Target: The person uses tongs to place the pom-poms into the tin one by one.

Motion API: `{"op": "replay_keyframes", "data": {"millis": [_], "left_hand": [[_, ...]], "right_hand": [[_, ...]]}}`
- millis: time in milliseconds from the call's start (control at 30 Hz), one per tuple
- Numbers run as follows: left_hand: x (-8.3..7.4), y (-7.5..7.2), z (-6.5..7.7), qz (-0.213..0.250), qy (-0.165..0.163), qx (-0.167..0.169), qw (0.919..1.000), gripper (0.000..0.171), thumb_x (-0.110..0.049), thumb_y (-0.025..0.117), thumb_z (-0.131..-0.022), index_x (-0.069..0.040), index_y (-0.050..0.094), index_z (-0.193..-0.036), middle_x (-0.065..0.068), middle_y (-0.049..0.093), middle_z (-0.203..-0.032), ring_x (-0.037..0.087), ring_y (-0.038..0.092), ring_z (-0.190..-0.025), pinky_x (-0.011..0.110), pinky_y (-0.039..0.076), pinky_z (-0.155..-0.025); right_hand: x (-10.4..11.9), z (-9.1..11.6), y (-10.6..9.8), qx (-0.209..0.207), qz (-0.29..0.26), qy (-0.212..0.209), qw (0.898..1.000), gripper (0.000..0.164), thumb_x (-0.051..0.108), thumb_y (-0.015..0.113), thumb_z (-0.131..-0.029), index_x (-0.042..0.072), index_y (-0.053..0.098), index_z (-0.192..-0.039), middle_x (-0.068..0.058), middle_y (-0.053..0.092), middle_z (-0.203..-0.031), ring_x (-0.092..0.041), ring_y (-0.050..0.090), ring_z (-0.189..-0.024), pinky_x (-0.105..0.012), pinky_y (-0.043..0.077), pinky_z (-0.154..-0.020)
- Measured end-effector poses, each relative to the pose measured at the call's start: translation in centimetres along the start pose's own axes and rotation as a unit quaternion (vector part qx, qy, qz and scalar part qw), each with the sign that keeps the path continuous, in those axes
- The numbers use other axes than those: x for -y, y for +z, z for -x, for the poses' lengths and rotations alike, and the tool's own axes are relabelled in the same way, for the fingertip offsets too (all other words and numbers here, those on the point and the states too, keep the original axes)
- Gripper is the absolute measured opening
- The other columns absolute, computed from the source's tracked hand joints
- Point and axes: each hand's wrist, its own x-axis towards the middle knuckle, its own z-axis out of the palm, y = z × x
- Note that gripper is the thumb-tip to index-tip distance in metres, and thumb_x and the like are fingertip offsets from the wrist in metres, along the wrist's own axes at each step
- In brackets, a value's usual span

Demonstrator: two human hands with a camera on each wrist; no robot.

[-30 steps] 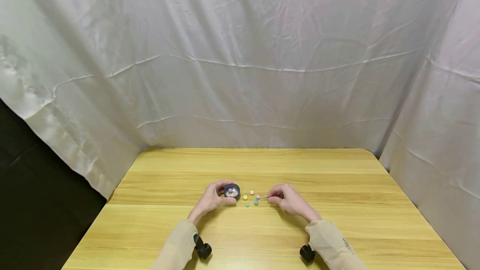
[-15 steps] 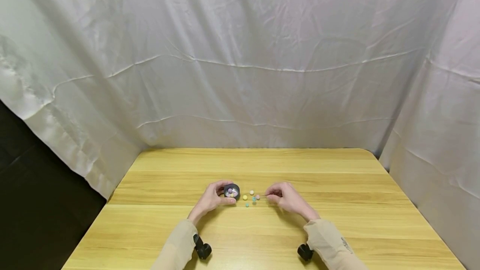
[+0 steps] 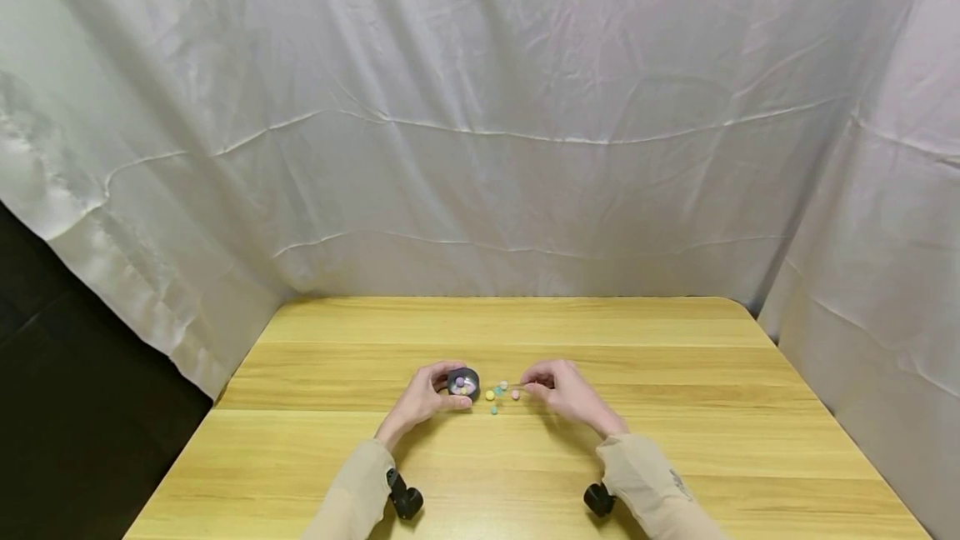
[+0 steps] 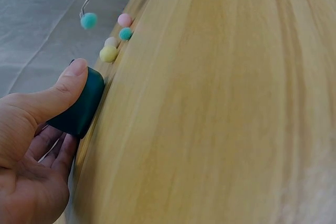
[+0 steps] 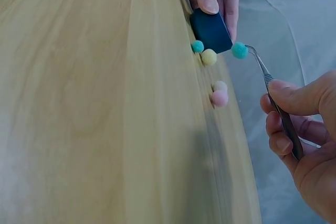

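My left hand point(image 3: 425, 397) grips a small dark bowl point(image 4: 84, 106) standing on the table, thumb on the near side and fingers behind. Inside the bowl lie a purple pompom point(image 3: 460, 382) and other pale ones. My right hand point(image 5: 310, 124) pinches a pair of bent-tip metal tweezers point(image 5: 286, 121), whose tips hold a teal pompom point(image 5: 239, 50) up off the table. Between bowl and right hand, a yellow pompom point(image 5: 209, 57), a smaller teal pompom point(image 5: 197, 46), a pink pompom point(image 5: 220, 98) and a whitish pompom point(image 5: 220, 85) rest on the wood.
The wooden table point(image 3: 360, 327) reaches back to a pale grey curtain point(image 3: 480, 148), which also hangs along both sides. A black surface point(image 3: 75, 390) shows at the far left. Each sleeve carries a black wrist camera point(image 3: 406, 500).
The right hand has lifted the teal pompom with the tweezers and carried it left, toward the bowl. My left hand and the bowl have stayed in place.
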Motion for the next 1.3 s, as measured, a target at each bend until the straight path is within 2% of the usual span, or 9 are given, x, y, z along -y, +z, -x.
{"op": "replay_keyframes", "data": {"millis": [433,633,733,967,1200,1300], "left_hand": [[0.0,0.0,0.0,-0.001,0.001,0.002,1.0,0.059,-0.007,0.081,-0.085,0.007,0.055,-0.136,0.029,0.061,-0.133,0.044,0.06,-0.123,0.054,0.048,-0.108],[0.0,0.0,0.0,-0.007,0.005,0.003,1.0,0.058,-0.008,0.081,-0.084,0.007,0.057,-0.134,0.028,0.062,-0.131,0.042,0.062,-0.12,0.049,0.051,-0.106],[0.1,0.0,0.0,-0.008,0.003,0.002,1.0,0.057,-0.008,0.082,-0.084,0.006,0.058,-0.134,0.027,0.063,-0.13,0.04,0.062,-0.119,0.046,0.053,-0.105],[0.3,0.2,-0.3,-0.004,-0.008,-0.006,0.9999,0.058,-0.008,0.083,-0.082,0.004,0.059,-0.133,0.025,0.064,-0.131,0.038,0.063,-0.12,0.046,0.052,-0.106],[0.3,0.3,-0.3,-0.009,-0.01,-0.01,0.9999,0.057,-0.009,0.083,-0.082,0.002,0.06,-0.133,0.024,0.064,-0.132,0.037,0.063,-0.12,0.048,0.052,-0.105],[0.2,0.2,-0.2,-0.01,-0.006,-0.009,0.9999,0.057,-0.009,0.083,-0.083,0.003,0.059,-0.133,0.025,0.063,-0.132,0.039,0.062,-0.12,0.05,0.051,-0.106]], "right_hand": [[1.2,-1.3,0.7,-0.023,0.013,0.011,1.0,0.01,0.005,0.068,-0.093,0.009,0.077,-0.095,-0.004,0.076,-0.093,-0.004,0.062,-0.078,-0.019,0.053,-0.071],[1.5,-1.9,1.1,-0.019,-0.003,0.022,1.0,0.009,0.007,0.068,-0.094,0.007,0.077,-0.097,-0.005,0.075,-0.093,-0.007,0.063,-0.079,-0.02,0.053,-0.072],[1.6,-2.2,1.3,-0.018,-0.01,0.027,0.999,0.01,0.007,0.068,-0.094,0.005,0.077,-0.099,-0.006,0.075,-0.094,-0.009,0.064,-0.079,-0.02,0.053,-0.071],[1.9,-2.7,1.7,-0.021,-0.005,0.028,0.999,0.011,0.006,0.066,-0.095,0.006,0.077,-0.1,-0.005,0.075,-0.094,-0.008,0.064,-0.077,-0.019,0.054,-0.069],[2.0,-3.1,2.0,-0.006,-0.049,0.039,0.998,0.013,0.003,0.063,-0.097,0.001,0.075,-0.102,-0.016,0.073,-0.095,-0.027,0.069,-0.07,-0.021,0.056,-0.058],[2.0,-3.3,2.2,-0.002,-0.061,0.045,0.997,0.013,0.002,0.062,-0.097,-0.002,0.074,-0.103,-0.02,0.073,-0.094,-0.031,0.069,-0.068,-0.029,0.058,-0.055]]}}
